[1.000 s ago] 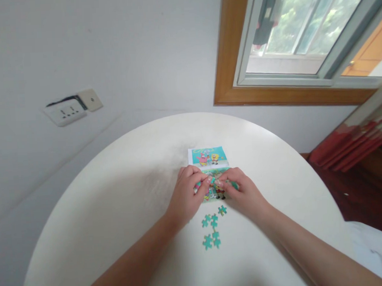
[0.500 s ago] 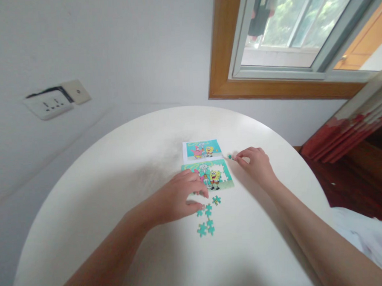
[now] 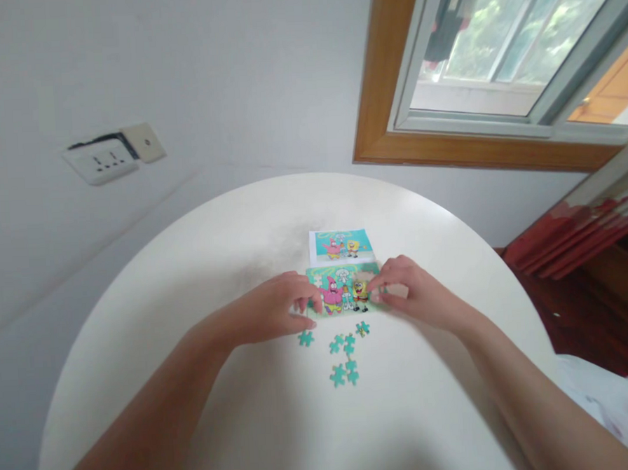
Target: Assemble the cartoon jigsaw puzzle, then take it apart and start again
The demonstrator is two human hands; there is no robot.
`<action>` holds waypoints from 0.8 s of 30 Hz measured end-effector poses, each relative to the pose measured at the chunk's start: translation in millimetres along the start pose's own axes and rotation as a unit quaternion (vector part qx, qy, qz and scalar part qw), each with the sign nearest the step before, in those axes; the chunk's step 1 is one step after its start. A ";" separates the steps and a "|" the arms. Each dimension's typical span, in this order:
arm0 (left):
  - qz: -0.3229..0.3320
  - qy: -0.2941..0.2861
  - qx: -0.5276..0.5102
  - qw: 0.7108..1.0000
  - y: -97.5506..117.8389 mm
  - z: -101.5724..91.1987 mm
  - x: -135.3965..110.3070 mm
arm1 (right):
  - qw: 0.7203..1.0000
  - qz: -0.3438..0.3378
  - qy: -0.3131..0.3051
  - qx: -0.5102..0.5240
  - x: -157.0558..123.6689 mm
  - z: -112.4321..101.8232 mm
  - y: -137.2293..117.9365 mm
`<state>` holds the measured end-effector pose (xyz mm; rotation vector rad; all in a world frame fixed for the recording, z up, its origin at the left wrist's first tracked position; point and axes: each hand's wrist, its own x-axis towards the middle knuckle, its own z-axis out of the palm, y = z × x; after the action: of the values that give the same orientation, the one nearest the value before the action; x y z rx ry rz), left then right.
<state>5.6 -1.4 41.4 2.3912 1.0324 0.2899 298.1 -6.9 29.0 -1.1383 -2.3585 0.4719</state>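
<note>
A cartoon jigsaw puzzle (image 3: 332,297), partly assembled, lies mid-table with gaps at its upper left and upper right. My left hand (image 3: 280,305) rests at the puzzle's left edge, thumb and fingers apart, with nothing seen between them. At the right side, my right hand (image 3: 411,289) pinches a small teal puzzle piece, mostly hidden by the fingertips, over the puzzle. Just below my left thumb is a loose puzzle piece (image 3: 305,338). Several more teal pieces (image 3: 338,375) lie in front of the puzzle, one with a yellow patch (image 3: 362,329).
A printed reference picture (image 3: 342,245) lies right behind the puzzle on the round white table (image 3: 239,421). Beyond the table's far edge stands a wall with a socket (image 3: 102,162) and a wood-framed window (image 3: 388,147). A red and white curtain (image 3: 561,229) hangs at the right.
My right hand has come from beside the reference picture down and left to the puzzle's right side, piece in its fingers. My left hand has drawn left, uncovering the pink figure.
</note>
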 end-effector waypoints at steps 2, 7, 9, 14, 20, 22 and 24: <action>-0.010 0.005 -0.002 1.000 -1.6 0.0 -0.1 | 0.996 -0.050 -0.066 0.039 -1.2 1.1 -11.7; -0.014 0.040 0.013 0.999 -3.0 0.1 1.7 | 0.993 -0.063 -0.103 0.002 -2.4 6.4 -23.3; -0.018 0.049 0.019 0.998 -1.7 0.0 2.3 | 0.992 -0.058 -0.115 -0.005 -1.6 7.1 -24.1; -0.033 0.084 -0.001 0.996 0.2 1.4 3.5 | 0.990 -0.053 -0.130 0.012 -0.3 6.9 -24.9; -0.044 0.120 -0.016 0.992 -2.3 4.2 5.8 | 0.989 -0.018 -0.141 0.047 -0.4 3.8 -24.7; -0.044 0.125 -0.014 0.991 -1.7 4.6 6.2 | 0.987 -0.003 -0.149 0.052 -0.8 2.0 -23.8; -0.037 0.125 -0.010 0.991 -0.9 4.7 6.1 | 0.986 0.014 -0.155 0.056 -1.7 0.3 -22.6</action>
<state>11.1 1.7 36.9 2.3339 1.2211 0.5817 284.5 -21.7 39.4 -1.1152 -2.5408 0.8341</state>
